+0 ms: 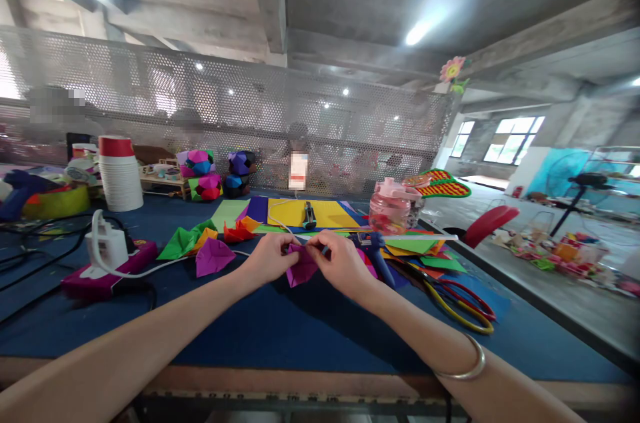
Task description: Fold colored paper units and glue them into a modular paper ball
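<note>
A small folded purple paper piece (301, 269) is pinched between my two hands above the blue table mat. My left hand (273, 257) grips its upper left side, and my right hand (340, 261) pinches it at the upper right, the fingertips of both nearly touching. Just left of my hands lie another purple folded piece (214, 257), green folded paper (184, 243) and an orange-red one (241, 230). A blue glue gun (374, 253) rests right beside my right hand. Behind my hands a cutter (309, 215) lies on yellow paper (333, 213).
Scissors (463, 303) and coloured sheets (420, 244) lie at the right, near a pink jar (389, 207). At the left are a purple power strip (110, 269) with cables and stacked paper cups (120, 176). Finished paper balls (205, 187) stand before a perforated metal screen (260, 109).
</note>
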`<action>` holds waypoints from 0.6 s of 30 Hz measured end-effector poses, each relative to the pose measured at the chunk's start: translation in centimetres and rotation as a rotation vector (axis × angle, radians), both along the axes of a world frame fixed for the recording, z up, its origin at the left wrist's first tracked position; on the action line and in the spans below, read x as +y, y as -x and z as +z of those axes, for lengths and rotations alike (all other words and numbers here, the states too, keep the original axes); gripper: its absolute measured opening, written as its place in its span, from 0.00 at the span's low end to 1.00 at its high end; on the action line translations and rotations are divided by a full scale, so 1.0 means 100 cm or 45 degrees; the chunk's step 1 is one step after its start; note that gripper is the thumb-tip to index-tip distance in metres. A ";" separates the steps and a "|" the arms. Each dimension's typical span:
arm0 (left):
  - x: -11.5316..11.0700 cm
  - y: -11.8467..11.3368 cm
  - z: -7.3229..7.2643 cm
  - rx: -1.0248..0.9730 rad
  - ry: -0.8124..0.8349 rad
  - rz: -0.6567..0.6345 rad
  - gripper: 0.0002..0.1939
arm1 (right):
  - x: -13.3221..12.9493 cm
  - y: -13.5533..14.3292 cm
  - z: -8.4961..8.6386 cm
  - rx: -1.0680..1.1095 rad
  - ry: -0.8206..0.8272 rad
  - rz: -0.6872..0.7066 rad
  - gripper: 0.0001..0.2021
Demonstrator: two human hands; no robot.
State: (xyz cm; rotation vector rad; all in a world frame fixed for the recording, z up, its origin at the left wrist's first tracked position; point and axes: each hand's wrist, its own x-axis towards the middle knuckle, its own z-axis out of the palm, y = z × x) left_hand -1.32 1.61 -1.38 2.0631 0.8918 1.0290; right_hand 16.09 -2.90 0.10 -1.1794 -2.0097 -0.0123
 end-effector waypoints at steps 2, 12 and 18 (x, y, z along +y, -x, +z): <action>-0.002 0.000 0.000 0.035 -0.030 0.002 0.09 | 0.001 0.000 0.002 0.108 0.128 -0.005 0.05; 0.002 0.002 0.003 -0.108 0.207 -0.008 0.10 | -0.004 -0.010 0.018 0.159 0.244 0.058 0.12; 0.000 0.007 0.010 -0.174 0.353 0.041 0.09 | -0.065 -0.052 0.031 -0.031 0.255 -0.243 0.19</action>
